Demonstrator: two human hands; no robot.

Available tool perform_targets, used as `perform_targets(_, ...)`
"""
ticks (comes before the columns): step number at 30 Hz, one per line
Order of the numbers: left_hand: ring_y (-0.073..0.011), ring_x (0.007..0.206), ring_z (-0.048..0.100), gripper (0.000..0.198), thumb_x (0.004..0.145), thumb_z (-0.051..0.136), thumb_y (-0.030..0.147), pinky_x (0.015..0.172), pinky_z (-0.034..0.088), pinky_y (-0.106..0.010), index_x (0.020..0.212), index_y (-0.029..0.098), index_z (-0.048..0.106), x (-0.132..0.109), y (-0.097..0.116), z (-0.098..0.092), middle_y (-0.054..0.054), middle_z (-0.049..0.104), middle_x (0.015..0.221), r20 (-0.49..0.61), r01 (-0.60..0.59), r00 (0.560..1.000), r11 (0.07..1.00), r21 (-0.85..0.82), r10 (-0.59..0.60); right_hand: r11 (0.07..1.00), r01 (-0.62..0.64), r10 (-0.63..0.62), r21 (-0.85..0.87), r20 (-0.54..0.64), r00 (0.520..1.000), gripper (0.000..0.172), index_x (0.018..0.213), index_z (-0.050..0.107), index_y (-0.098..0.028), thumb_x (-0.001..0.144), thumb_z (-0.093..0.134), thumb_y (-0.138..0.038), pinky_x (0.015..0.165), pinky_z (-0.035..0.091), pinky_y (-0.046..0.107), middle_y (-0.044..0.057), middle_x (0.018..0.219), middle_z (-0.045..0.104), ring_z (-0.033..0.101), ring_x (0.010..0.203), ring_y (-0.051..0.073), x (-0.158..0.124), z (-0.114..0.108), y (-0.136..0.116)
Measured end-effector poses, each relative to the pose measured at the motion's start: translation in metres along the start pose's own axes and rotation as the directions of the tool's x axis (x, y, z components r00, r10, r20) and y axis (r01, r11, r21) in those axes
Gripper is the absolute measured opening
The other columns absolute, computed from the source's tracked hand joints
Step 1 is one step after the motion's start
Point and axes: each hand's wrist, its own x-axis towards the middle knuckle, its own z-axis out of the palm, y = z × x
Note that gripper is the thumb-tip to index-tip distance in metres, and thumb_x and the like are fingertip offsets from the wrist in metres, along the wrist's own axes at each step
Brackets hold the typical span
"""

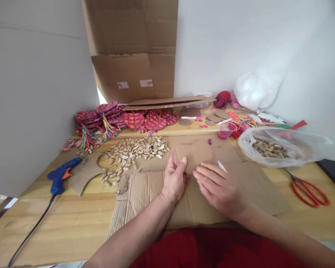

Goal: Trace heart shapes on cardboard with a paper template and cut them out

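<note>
A small rounded cardboard piece (197, 154) with purple lines along its edge is between my hands. My left hand (175, 178) grips its left side, thumb on top. On its lower right edge, the fingers of my right hand (217, 186) lie together, closed on the piece; the thumb is hidden. Beneath both hands is a larger cardboard sheet (184, 208). Another cardboard panel (145, 186) with a purple outline lies left of my left wrist. A small white scrap (222, 166) pokes up behind my right fingers. Just beyond the held piece lies a purple cap (209, 141).
Peanut shells (136, 150) spread across the back left. A blue glue gun (60, 175) with its cord lies left; red-handled scissors (309, 191) and a plastic bag of shells (270, 147) are at right. Decorated tasselled pieces (134, 121) line the back below a cardboard box (134, 74).
</note>
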Motion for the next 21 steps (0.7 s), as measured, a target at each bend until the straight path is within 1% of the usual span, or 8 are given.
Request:
perform_targets(3,-0.0221,0.121,0.07,0.058,0.079,0.088,0.04,0.109,0.052,-0.035,0.13,0.026,0.065,0.0,0.001,-0.001,-0.005,0.076,0.128,0.034,-0.025,0.999,1.0,-0.009,0.025,0.99,-0.122,0.133,0.076,-0.15,0.98,0.046,0.139,0.065,-0.043,0.096,0.063,-0.03,0.11,0.056,0.054,0.002,0.132,0.074,0.067,0.128,0.029,0.01,-0.018,-0.006)
perform_targets(5,-0.0212,0.122,0.069,0.055,0.08,0.088,0.04,0.109,0.052,-0.034,0.128,0.026,0.066,0.001,0.001,-0.002,-0.005,0.075,0.129,0.032,-0.033,0.999,0.999,-0.008,0.033,0.944,-0.298,0.327,0.144,-0.279,0.903,0.046,0.14,0.062,-0.038,0.095,0.065,-0.035,0.103,0.057,0.055,0.009,0.131,0.072,0.067,0.122,0.031,0.019,-0.026,-0.001)
perform_targets(7,-0.0206,0.123,0.068,0.055,0.08,0.088,0.04,0.108,0.052,-0.033,0.129,0.026,0.066,0.001,0.001,-0.002,-0.006,0.074,0.131,0.031,-0.049,0.998,0.999,-0.004,0.049,0.847,-0.449,0.523,0.284,-0.3,0.798,0.05,0.142,0.057,-0.03,0.095,0.065,-0.04,0.089,0.06,0.05,0.013,0.128,0.07,0.068,0.113,0.031,0.027,-0.027,0.009)
perform_targets(8,-0.0202,0.123,0.067,0.055,0.081,0.088,0.04,0.108,0.052,-0.032,0.129,0.026,0.066,0.001,0.0,-0.003,-0.006,0.073,0.132,0.036,-0.059,0.998,0.998,-0.004,0.059,0.795,-0.474,0.584,0.38,-0.262,0.769,0.049,0.14,0.057,-0.027,0.094,0.065,-0.043,0.082,0.06,0.046,0.013,0.123,0.071,0.07,0.105,0.029,0.03,-0.025,0.014)
perform_targets(10,-0.0191,0.125,0.065,0.053,0.083,0.087,0.04,0.108,0.051,-0.031,0.129,0.027,0.066,0.002,0.0,-0.004,-0.005,0.073,0.132,0.044,-0.076,0.996,0.997,-0.004,0.076,0.684,-0.494,0.628,0.536,-0.089,0.773,0.037,0.125,0.061,-0.022,0.097,0.062,-0.047,0.071,0.057,0.037,0.009,0.105,0.073,0.07,0.088,0.023,0.032,-0.015,0.023)
perform_targets(13,-0.0181,0.124,0.064,0.047,0.086,0.083,0.042,0.108,0.05,-0.031,0.128,0.028,0.066,0.004,-0.001,-0.005,-0.004,0.072,0.132,0.032,-0.1,0.995,0.995,0.023,0.099,0.594,-0.532,0.621,0.604,0.077,0.78,0.03,0.097,0.06,-0.022,0.101,0.057,-0.051,0.057,0.047,0.029,-0.001,0.073,0.062,0.061,0.064,0.016,0.03,0.003,0.03)
perform_targets(17,-0.0179,0.121,0.062,0.046,0.089,0.079,0.045,0.104,0.05,-0.029,0.129,0.029,0.063,0.006,-0.004,-0.01,-0.002,0.07,0.127,0.023,-0.155,0.988,0.981,0.117,0.153,0.492,-0.532,0.637,0.689,0.132,0.76,0.031,0.095,0.055,-0.023,0.102,0.058,-0.053,0.049,0.04,0.026,-0.006,0.066,0.055,0.056,0.051,0.011,0.022,0.017,0.029)
perform_targets(21,-0.0175,0.124,0.059,0.041,0.096,0.071,0.045,0.107,0.047,-0.029,0.134,0.032,0.059,0.005,-0.009,-0.014,-0.001,0.066,0.131,0.049,-0.195,0.981,0.96,0.202,0.189,0.417,-0.495,0.632,0.762,0.148,0.761,0.026,0.1,0.055,-0.024,0.102,0.06,-0.049,0.046,0.039,0.023,-0.008,0.065,0.055,0.055,0.047,0.009,0.02,0.016,0.027)
